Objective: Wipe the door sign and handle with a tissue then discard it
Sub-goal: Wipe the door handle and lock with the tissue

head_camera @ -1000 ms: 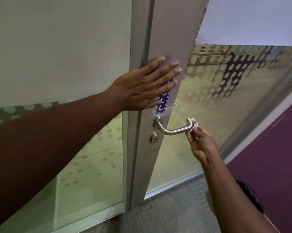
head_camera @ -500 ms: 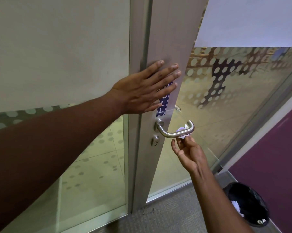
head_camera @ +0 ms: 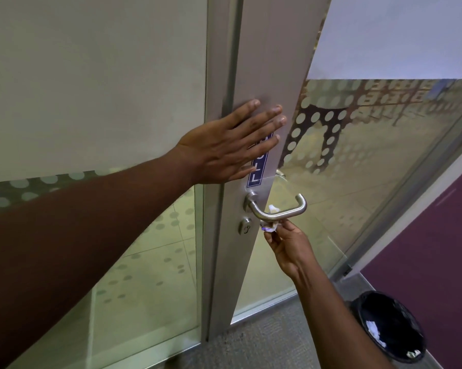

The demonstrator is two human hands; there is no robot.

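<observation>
A steel lever handle (head_camera: 277,213) juts from the grey door stile, with a round lock (head_camera: 244,227) below it. Above the handle is a blue sign (head_camera: 258,169) with white letters, its upper part hidden. My left hand (head_camera: 224,147) lies flat on the stile with fingers spread, covering the top of the sign. My right hand (head_camera: 288,243) pinches a small white tissue (head_camera: 269,226) against the underside of the handle near its base; a bit of tissue shows above the bar.
A black bin (head_camera: 389,326) lined with a dark bag stands on the carpet at lower right, some white scraps inside. Frosted dotted glass panels (head_camera: 357,155) flank the stile. A purple wall (head_camera: 437,249) runs along the right.
My right hand has slid the tissue along the handle from its outer end toward the base. My left hand stays on the stile. The view has tilted down, showing the bin.
</observation>
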